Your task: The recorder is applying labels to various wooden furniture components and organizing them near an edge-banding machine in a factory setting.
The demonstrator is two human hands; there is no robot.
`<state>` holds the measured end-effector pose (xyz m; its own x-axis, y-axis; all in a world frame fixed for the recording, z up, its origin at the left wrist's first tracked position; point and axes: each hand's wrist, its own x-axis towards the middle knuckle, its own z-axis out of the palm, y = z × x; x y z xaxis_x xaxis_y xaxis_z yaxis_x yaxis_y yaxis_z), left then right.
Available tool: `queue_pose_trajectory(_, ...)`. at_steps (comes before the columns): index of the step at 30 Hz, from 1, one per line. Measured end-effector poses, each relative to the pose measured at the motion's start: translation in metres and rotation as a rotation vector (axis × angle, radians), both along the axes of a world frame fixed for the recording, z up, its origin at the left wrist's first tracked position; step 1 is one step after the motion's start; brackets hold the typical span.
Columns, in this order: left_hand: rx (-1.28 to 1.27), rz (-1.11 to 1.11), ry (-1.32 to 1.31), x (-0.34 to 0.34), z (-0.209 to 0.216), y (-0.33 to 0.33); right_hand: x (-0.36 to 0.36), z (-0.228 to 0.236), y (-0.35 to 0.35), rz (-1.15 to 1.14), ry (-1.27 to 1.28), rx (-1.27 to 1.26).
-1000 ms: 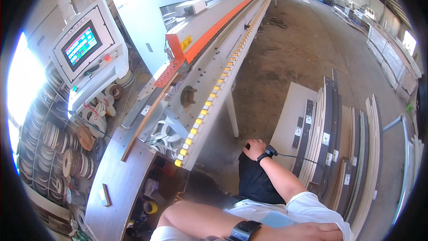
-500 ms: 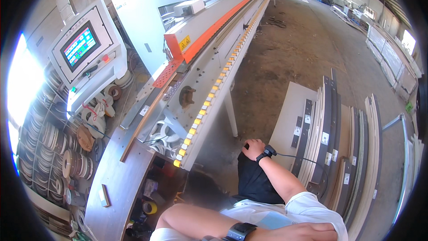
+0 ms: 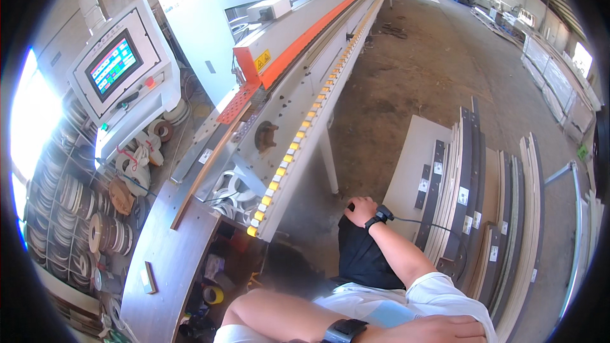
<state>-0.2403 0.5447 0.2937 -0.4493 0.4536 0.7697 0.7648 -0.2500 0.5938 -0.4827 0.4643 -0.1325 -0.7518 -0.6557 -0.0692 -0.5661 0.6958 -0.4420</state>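
Note:
My right hand (image 3: 361, 211) rests on the knee of my black trousers (image 3: 365, 254), its fingers draped over the knee. A black band with a cable sits on that wrist. Across my body lies my left arm, with a dark wrist device (image 3: 344, 330) strapped on. My left hand (image 3: 435, 330) lies flat by the white sleeve (image 3: 445, 295) of my right arm, at the lower edge. Neither hand visibly holds an object. Ahead stands a long machine with an orange strip (image 3: 298, 55) and a row of yellow and white rollers (image 3: 284, 161).
A control panel with a lit screen (image 3: 114, 67) stands left. Edging rolls (image 3: 105, 235) fill racks below it. A grey table (image 3: 149, 305) carries a small block (image 3: 148, 278) and a thin brown strip (image 3: 200, 179). Labelled boards (image 3: 467, 171) stand stacked at right.

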Motion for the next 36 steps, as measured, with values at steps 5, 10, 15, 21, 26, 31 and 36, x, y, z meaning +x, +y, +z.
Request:
queue_pose_trajectory(5, -0.024, 0.112, 0.025, 0.002, -0.006, 0.014, 0.000, -0.002, 0.002, -0.012, 0.031, -0.023)
queue_pose_trajectory(10, -0.014, 0.124, 0.110, -0.007, -0.022, 0.017, 0.003, 0.003, 0.001, 0.006, 0.032, -0.019)
queue_pose_trajectory(15, 0.009, 0.040, 0.049, -0.013, -0.017, 0.019, 0.002, 0.008, 0.004, 0.018, 0.041, -0.029)
queue_pose_trajectory(21, -0.240, -0.034, 0.083, -0.017, 0.020, -0.013, 0.001, 0.012, -0.001, 0.020, 0.047, -0.031)
queue_pose_trajectory(26, -0.101, -0.069, 0.101, -0.016, -0.010, -0.026, -0.004, 0.009, 0.006, 0.034, 0.041, -0.006)
queue_pose_trajectory(31, 0.049, 0.130, 0.103, -0.012, -0.052, -0.090, 0.000, 0.010, 0.003, 0.076, 0.035, -0.056)
queue_pose_trajectory(36, -0.262, 1.057, -0.376, 0.028, -0.094, -0.223, -0.007, -0.003, 0.011, 0.077, 0.092, -0.057)
